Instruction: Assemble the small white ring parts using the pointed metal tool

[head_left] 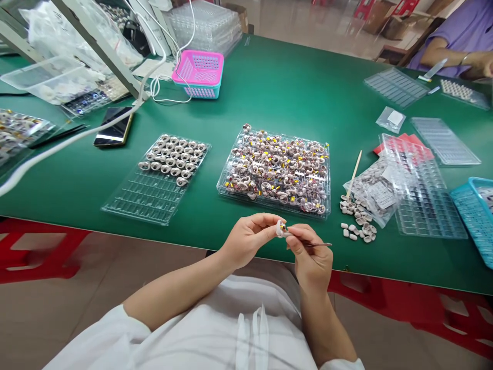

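Note:
My left hand (250, 237) pinches a small white ring-shaped part (280, 228) at the near edge of the green table (292, 87). My right hand (308, 253) is closed on thin tweezers (318, 244), whose tip meets the part. Just beyond my hands lies a clear tray (275, 169) heaped with similar pale parts carrying yellow bits. Left of it sits a second clear tray (157, 177), with parts set in its far rows and bare pockets in the near rows.
Loose white pieces (356, 226), a bag and a wooden stick (353, 174) lie right of the full tray, beside empty blister trays (427, 195) and a blue basket (475, 216). A phone (114, 132), cables and a pink basket (199, 73) sit far left. Another person's arm (447, 51) rests far right.

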`<state>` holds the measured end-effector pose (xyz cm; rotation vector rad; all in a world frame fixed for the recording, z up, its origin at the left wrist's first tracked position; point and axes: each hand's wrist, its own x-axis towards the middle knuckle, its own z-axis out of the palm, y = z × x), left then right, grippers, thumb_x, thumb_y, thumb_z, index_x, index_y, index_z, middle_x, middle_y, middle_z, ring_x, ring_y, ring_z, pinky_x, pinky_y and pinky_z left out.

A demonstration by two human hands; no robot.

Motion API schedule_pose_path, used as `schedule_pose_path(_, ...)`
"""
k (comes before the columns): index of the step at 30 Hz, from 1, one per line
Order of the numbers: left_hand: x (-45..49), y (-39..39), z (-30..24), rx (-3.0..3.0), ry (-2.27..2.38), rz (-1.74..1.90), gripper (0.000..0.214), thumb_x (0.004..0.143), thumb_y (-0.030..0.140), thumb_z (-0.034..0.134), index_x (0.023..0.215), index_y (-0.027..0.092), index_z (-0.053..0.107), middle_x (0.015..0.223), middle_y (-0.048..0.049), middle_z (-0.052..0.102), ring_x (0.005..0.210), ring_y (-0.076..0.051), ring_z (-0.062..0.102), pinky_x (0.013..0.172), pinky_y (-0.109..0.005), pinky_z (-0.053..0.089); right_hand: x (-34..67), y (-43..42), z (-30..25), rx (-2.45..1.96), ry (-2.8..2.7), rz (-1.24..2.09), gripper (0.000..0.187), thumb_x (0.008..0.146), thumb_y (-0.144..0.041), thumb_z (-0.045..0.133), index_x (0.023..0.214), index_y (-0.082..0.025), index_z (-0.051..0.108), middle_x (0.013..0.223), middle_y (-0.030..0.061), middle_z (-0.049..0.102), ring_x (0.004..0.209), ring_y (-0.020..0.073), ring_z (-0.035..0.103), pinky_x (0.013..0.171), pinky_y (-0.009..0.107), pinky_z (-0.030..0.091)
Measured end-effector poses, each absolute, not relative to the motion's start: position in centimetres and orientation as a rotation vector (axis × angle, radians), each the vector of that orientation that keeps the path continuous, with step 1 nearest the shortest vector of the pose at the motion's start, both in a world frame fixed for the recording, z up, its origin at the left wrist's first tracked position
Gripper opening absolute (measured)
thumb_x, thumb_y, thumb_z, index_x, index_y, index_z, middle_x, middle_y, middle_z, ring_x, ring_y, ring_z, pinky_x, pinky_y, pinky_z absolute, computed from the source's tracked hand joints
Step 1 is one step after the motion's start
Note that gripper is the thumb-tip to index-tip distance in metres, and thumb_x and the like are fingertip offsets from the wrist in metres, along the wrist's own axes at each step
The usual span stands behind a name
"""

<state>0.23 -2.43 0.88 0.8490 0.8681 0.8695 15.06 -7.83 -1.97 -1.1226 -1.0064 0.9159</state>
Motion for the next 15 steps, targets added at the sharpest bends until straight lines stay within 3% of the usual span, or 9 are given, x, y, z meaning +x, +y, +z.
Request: schedule_pose_path(15,-0.11,-3.25,0.24,1.093,0.975,0.929,0.026,0.08,0.036,0.078,0.093,0.014,0.079,0.089,-0.0095,0.079,0.079,-0.02,0.072,0.073,-0.028,0.059,15.39,-7.79,-1.74,-1.124,-1.038,0.985,0.021,0.086,-0.02,0.073,0.102,-0.031,0.079,0.089,0.0025,0.069,0.066,0.012,0.061,0.053,0.025,0.05)
